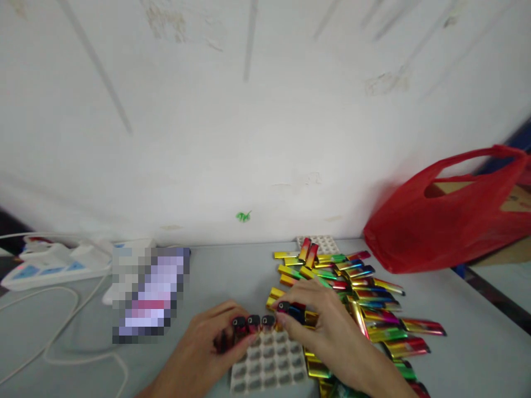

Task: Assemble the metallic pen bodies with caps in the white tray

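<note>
— While your right hand point(332, 326) is pinching a black-capped stick point(290, 310) between thumb and fingertips, where is it sitting?
— You're holding it just over the far rim of the white tray point(269, 370), by the bench's near edge. Your left hand point(205, 342) is curling its fingers tight on the standing sticks point(253, 323) in the tray's far row.
— And further out?
— The shiny pile point(360, 298) is lying just right of your hands; a red bag point(440, 226) is slumping at the far right corner.

Glossy, metallic-foil sticks point(357, 298); matt white plastic tray point(269, 367); thin, shiny red plastic bag point(435, 232); smooth grey table point(224, 276); scuffed matt wall point(249, 121).
</note>
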{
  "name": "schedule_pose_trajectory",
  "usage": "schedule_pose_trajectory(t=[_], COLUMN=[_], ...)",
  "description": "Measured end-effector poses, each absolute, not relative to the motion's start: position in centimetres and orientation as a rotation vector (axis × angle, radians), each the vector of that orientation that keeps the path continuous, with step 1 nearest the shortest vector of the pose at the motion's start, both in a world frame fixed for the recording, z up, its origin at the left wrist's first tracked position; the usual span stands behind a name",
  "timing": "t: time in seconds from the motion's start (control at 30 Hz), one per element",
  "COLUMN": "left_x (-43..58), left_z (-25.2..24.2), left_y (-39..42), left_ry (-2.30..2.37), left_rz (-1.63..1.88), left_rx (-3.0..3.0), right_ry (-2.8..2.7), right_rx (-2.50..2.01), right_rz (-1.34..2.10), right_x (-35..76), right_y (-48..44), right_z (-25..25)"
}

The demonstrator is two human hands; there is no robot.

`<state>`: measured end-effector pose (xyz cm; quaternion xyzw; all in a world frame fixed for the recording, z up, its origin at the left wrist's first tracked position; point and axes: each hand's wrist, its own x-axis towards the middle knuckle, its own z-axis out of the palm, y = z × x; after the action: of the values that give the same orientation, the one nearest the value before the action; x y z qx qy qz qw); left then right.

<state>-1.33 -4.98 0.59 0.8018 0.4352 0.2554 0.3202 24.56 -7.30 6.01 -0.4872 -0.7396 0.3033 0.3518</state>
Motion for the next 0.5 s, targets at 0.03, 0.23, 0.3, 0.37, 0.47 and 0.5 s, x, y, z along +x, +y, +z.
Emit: schedule_pose_trajectory(t=[0.03, 0.23, 0.3, 0.37, 0.47, 0.5], left_x=[-1.4, -1.5, -1.6, -1.5, -1.5, -1.4], left_z=[0.6, 0.3, 0.3, 0.3, 0.8, 0.9], left_y=[-5.0, -5.0, -5.0, -5.0, -5.1, -5.1], left_ry=[1.143, 1.153, 1.159, 1.164, 1.170, 1.175], left_rz=[0.667, 0.637, 0.633, 0.636, 0.606, 0.597], left_rx=[2.108, 2.119, 2.117, 2.113, 2.100, 2.095], right_ry=[-1.953, -2.190, -2.150, -2.045, -1.775, -1.670], right_rx=[-1.237, -1.125, -1.170, -1.185, -1.070, -1.020], right_rz=[0.780, 0.763, 0.771, 0.768, 0.792, 0.788], right_x=[24.7, 25.8, 26.0, 26.1, 25.9, 25.8], right_y=[-7.2, -6.8, -6.7, -6.9, -8.3, -9.2], right_z=[6.1, 5.7, 5.6, 5.9, 6.8, 7.3])
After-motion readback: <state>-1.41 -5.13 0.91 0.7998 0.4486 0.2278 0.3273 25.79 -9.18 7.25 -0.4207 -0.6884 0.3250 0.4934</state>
